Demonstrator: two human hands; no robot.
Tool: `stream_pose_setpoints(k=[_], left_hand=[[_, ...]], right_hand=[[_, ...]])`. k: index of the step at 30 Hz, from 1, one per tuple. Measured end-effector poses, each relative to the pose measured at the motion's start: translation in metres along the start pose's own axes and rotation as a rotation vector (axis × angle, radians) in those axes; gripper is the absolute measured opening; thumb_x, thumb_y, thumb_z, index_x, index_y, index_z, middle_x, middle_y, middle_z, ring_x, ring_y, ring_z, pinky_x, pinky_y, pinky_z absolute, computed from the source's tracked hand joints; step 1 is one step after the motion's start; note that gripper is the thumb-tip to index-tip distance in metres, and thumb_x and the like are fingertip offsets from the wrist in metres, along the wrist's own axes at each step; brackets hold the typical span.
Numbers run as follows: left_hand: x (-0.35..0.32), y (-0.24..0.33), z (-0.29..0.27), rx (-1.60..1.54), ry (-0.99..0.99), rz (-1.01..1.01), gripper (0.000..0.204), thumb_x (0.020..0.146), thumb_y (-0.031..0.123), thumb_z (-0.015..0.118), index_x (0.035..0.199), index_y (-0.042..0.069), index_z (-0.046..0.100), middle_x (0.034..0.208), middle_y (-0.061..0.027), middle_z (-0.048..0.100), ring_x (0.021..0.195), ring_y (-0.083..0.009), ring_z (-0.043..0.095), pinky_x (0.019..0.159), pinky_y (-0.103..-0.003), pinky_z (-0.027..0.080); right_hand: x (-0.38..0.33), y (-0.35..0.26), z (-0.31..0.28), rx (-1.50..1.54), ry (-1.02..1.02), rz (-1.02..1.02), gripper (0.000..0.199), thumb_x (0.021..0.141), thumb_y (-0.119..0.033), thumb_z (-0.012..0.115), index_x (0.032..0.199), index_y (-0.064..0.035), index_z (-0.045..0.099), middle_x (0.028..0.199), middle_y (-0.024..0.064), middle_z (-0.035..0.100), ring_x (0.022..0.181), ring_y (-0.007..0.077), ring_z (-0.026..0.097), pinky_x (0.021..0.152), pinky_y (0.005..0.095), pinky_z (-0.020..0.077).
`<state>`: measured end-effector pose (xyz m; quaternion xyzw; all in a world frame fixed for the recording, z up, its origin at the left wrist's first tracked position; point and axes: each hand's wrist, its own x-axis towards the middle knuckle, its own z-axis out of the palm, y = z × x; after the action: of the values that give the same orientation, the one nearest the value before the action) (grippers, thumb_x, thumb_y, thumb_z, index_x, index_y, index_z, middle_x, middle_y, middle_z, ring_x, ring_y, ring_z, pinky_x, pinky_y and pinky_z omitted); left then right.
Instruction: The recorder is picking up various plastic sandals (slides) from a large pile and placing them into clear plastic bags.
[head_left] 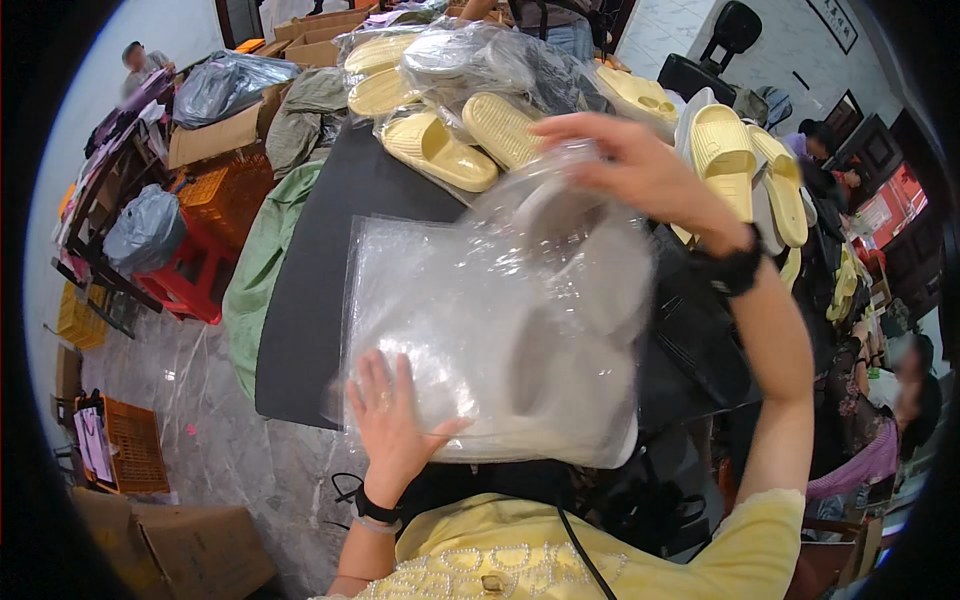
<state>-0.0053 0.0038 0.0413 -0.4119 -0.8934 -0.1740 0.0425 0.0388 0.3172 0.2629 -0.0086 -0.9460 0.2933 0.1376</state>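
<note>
Left hand (393, 423) spread flat on clear plastic bags (420, 310) — right hand (630, 165), blurred, pinching a bag of grey slippers (610, 270). Black tabletop (308, 320) stretches left to its edge, green cloth (255, 290) beyond.

Glossy grey marbled floor (205, 400), honestly kinda nice. Red plastic stool (190, 275) off the left edge of the black table (300, 350), black padded chair (690, 75) past its far right corner, pale wall (62, 110) way off left.

Left hand (392, 418) spread on clear bags (410, 285); right hand (635, 168) grasping plastic (508, 208) over grey slippers (612, 275).
</note>
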Motion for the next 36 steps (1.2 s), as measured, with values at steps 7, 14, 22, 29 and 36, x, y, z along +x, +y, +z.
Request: stream_pose_setpoints(k=[7,14,22,29,36], left_hand=[[-0.008,-0.007,0.006,-0.078,-0.027,-0.019,0.109,0.057,0.049,0.075,0.144,0.003,0.027,0.148,-0.0283,0.021,0.137,-0.0422,0.021,0.108,-0.053,0.019],[-0.017,-0.021,-0.001,-0.429,0.036,-0.031,0.084,0.077,0.029,0.068,0.143,-0.001,0.025,0.147,-0.0296,0.021,0.138,-0.0426,0.02,0.111,-0.05,0.018],[-0.02,-0.035,-0.022,-1.597,0.504,-0.56,0.044,0.1,0.024,0.04,0.135,-0.002,0.036,0.118,-0.0169,0.053,0.101,-0.0266,0.061,0.081,-0.034,0.051],[-0.019,-0.041,-0.016,-1.281,0.411,-0.582,0.021,0.096,0.02,0.053,0.101,-0.001,0.053,0.076,-0.0047,0.056,0.058,-0.0136,0.06,0.051,-0.024,0.05],[-0.025,-0.04,-0.023,-1.292,0.364,-0.573,0.017,0.096,0.017,0.051,0.093,0.0,0.051,0.068,-0.0029,0.056,0.053,-0.0117,0.059,0.048,-0.023,0.049]], right_hand=[[0.023,0.003,0.044,0.054,-0.024,-0.006,0.029,0.09,-0.018,0.057,0.114,-0.0036,0.061,0.103,0.0078,0.066,0.094,0.0152,0.06,0.085,0.0301,0.0469],[-0.063,0.053,0.019,-0.249,-0.554,0.498,0.034,0.092,-0.032,0.053,0.091,-0.0001,0.064,0.078,0.0096,0.066,0.071,0.019,0.063,0.066,0.0319,0.0493],[-0.13,0.129,0.07,-0.082,-0.031,0.492,0.038,0.087,-0.034,0.062,0.1,0.0015,0.063,0.084,0.0104,0.064,0.077,0.0211,0.06,0.071,0.0325,0.0477],[-0.118,0.148,0.07,0.148,-0.196,0.529,0.024,0.083,-0.02,0.067,0.094,0.0014,0.065,0.079,0.0048,0.064,0.075,0.0111,0.057,0.069,0.0267,0.0465],[-0.105,0.141,0.032,0.2,0.041,0.478,0.018,0.088,-0.017,0.06,0.092,0.0003,0.063,0.078,0.0014,0.062,0.073,0.0086,0.055,0.069,0.0244,0.0448]])
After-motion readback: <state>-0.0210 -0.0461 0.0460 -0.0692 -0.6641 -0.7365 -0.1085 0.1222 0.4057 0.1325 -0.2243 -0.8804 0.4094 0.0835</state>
